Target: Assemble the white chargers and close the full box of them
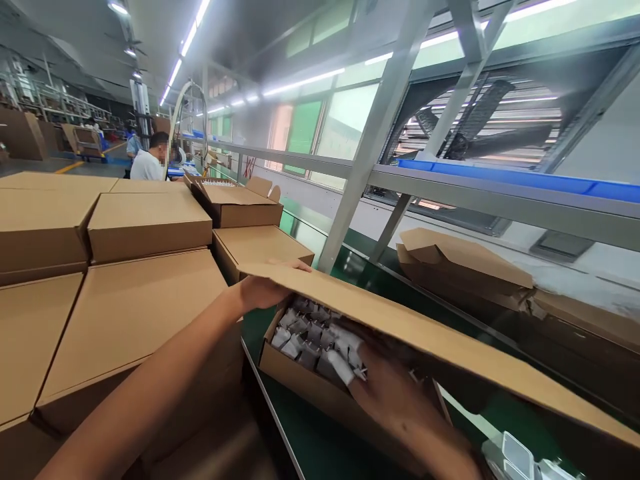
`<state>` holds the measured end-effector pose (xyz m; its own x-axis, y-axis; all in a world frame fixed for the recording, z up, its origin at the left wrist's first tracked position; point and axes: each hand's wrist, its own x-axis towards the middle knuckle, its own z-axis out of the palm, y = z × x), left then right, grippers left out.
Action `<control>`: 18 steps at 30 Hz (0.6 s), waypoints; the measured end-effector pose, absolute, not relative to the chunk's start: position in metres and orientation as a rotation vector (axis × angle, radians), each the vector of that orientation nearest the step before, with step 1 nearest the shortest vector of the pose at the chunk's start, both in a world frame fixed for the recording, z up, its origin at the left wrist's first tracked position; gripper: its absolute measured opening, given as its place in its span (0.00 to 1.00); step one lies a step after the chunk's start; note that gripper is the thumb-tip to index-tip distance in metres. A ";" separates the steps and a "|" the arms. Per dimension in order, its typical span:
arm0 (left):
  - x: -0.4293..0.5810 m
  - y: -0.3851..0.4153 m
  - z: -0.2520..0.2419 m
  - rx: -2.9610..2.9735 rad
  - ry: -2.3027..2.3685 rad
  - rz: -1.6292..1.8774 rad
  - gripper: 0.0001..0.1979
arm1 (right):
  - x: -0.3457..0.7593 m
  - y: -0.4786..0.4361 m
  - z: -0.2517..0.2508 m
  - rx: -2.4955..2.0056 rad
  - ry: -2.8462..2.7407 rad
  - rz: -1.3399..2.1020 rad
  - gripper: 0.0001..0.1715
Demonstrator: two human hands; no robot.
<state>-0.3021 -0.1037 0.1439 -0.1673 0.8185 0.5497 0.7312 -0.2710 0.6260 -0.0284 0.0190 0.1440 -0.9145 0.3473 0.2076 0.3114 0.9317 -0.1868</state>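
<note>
Carton flap (400,320) was held up by left hand (265,288); right hand (395,400), fingers half-curled over white parts (320,340), grip unclear; packing judged under way.

Right hand (400,400) fingertips hidden under box flap (425,333); white parts (320,343) blurred; white tray (520,457) cut off at bottom edge

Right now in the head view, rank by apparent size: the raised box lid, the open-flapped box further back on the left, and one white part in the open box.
1. Raised box lid, held by the left hand; nearness inflates it.
2. Open-flapped box, farther off, so true size against the lid is unsure.
3. White part, near the right hand, clearly smallest.
</note>
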 end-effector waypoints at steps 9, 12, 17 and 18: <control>-0.314 -0.096 0.156 2.040 1.939 1.323 0.15 | -0.148 0.071 0.122 -0.519 -2.886 0.311 0.16; -0.316 -0.095 0.167 2.070 1.967 1.264 0.13 | -0.174 0.087 0.118 -0.520 -2.890 0.342 0.15; -0.319 -0.090 0.189 2.047 2.029 1.174 0.18 | -0.206 0.097 0.121 -0.467 -2.885 0.401 0.17; -0.320 -0.089 0.192 2.047 2.045 1.159 0.18 | -0.210 0.097 0.122 -0.442 -2.875 0.415 0.17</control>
